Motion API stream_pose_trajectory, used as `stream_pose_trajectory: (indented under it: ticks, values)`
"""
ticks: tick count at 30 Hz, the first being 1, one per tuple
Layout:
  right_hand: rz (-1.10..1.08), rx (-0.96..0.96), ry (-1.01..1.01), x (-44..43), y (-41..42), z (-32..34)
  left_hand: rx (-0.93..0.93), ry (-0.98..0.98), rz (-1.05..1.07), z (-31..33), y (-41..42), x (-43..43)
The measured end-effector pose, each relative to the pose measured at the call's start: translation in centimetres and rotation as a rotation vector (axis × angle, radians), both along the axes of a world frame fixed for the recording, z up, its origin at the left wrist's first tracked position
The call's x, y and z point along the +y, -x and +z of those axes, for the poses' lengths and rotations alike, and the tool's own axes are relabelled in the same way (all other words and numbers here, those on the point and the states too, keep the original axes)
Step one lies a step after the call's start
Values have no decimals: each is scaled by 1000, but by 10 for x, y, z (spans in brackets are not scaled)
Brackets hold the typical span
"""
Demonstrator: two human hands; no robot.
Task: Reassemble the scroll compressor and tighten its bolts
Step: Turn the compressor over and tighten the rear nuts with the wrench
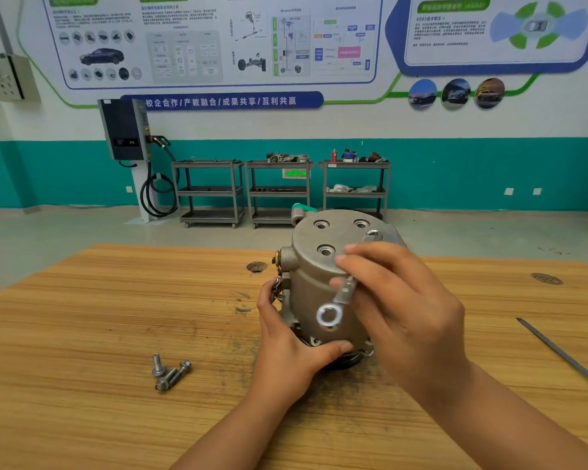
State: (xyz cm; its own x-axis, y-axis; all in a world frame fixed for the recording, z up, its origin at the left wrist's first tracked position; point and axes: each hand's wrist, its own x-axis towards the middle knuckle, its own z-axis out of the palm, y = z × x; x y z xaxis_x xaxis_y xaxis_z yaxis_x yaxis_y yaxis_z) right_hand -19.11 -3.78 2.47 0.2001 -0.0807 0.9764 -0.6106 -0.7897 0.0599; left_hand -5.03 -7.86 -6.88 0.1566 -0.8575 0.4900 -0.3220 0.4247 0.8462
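Note:
The grey metal scroll compressor (314, 266) stands upright on the wooden table (116, 317), its round top cover showing three empty bolt holes. A bolt head (373, 235) sits at the cover's right rim. My left hand (287, 340) grips the lower left side of the housing, thumb across the front. My right hand (398, 300) holds a silver ring wrench (336, 305) over the compressor; its ring end hangs toward me and its far end reaches toward the bolt. Three loose flange bolts (170, 373) lie on the table to the left.
A long thin metal file (564, 356) lies diagonally at the table's right edge. Dark stains mark the wood around the compressor. Beyond the table, three grey tool carts (279, 191) and a wall charger (126, 130) stand against the far wall.

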Motion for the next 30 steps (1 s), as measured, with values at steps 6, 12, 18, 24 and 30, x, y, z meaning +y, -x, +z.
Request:
stream_pose_trajectory:
  ticks: [6, 12, 18, 24, 30]
  values:
    - [407, -300, -139, -1, 16, 25, -27, -31, 4, 1, -1, 2]
    - [725, -780, -672, -23, 42, 47, -49, -19, -5, 4, -1, 5]
    - [868, -904, -863, -36, 45, 44, -50, -27, 4, 6, 0, 6]
    - [958, -998, -908, -40, 42, 33, -42, -43, 15, 7, 0, 8]
    - [937, -1079, -540, -30, 21, 14, -51, -63, 24, 7, 1, 7]
